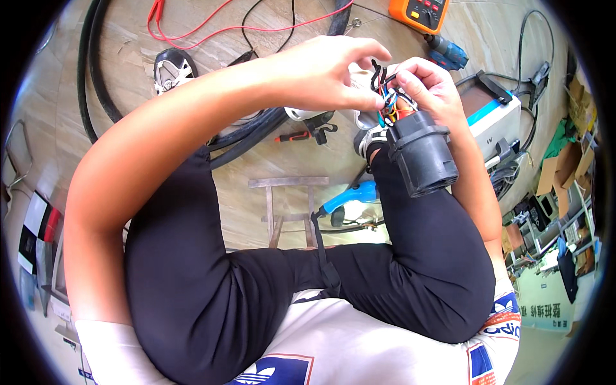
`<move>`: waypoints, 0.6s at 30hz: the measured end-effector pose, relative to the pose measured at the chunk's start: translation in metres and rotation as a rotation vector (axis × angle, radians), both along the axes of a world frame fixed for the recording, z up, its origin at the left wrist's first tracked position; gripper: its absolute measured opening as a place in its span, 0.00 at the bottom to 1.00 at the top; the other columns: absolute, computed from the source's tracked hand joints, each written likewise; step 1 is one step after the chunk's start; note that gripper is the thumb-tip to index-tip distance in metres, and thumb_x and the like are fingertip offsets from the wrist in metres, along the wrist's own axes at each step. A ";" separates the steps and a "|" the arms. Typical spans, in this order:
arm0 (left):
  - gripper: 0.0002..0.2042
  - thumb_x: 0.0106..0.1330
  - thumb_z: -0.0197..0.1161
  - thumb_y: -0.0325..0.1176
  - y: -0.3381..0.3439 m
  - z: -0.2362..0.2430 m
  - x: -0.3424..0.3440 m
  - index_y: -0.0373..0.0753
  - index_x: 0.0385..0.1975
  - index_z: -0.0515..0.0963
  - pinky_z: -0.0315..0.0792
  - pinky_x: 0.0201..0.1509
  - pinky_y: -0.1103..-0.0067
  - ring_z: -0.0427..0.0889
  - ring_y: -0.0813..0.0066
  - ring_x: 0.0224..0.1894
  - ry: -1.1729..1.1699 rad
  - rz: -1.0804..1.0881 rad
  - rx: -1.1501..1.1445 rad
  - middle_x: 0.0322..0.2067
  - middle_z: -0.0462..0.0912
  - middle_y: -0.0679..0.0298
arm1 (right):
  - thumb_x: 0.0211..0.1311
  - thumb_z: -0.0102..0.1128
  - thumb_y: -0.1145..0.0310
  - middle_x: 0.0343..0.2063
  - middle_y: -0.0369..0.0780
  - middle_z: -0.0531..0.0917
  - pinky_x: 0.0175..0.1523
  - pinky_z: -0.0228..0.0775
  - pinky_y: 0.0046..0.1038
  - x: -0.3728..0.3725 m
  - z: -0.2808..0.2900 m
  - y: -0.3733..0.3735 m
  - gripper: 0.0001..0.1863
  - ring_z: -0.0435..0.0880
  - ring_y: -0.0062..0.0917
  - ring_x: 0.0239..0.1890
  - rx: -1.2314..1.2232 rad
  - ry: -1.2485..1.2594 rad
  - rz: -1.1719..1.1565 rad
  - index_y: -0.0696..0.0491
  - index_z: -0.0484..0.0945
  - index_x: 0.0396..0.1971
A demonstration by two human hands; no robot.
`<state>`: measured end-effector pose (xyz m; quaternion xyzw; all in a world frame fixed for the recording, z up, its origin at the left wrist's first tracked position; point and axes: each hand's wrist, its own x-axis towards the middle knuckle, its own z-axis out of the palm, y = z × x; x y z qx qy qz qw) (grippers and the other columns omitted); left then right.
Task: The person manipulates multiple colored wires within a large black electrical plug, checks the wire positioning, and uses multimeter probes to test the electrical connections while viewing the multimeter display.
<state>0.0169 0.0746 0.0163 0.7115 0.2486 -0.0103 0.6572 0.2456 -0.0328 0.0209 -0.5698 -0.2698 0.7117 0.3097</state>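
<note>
A black cylindrical connector housing hangs tilted above my right knee, with a bundle of thin coloured wires coming out of its upper end. My right hand is closed on the wires, thumb and forefinger pinched near their tops, and the housing sits just below it. From the left, my left hand reaches over with thumb and forefinger spread apart. Its thumb tip is at the edge of the wires; whether it touches them I cannot tell. Several black-ended wires stick up between the two hands.
On the floor lie thick black cable, red test leads, an orange multimeter, a blue drill, and an orange-handled tool. A wooden stool and blue power tool are between my legs. A white-and-blue machine stands right.
</note>
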 end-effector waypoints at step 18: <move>0.10 0.63 0.67 0.32 -0.003 0.002 0.013 0.33 0.37 0.78 0.77 0.38 0.73 0.82 0.67 0.34 -0.050 -0.056 -0.041 0.31 0.81 0.56 | 0.51 0.75 0.60 0.57 0.48 0.74 0.61 0.71 0.33 0.021 0.088 -0.007 0.50 0.77 0.31 0.58 -0.362 0.153 0.266 0.61 0.57 0.70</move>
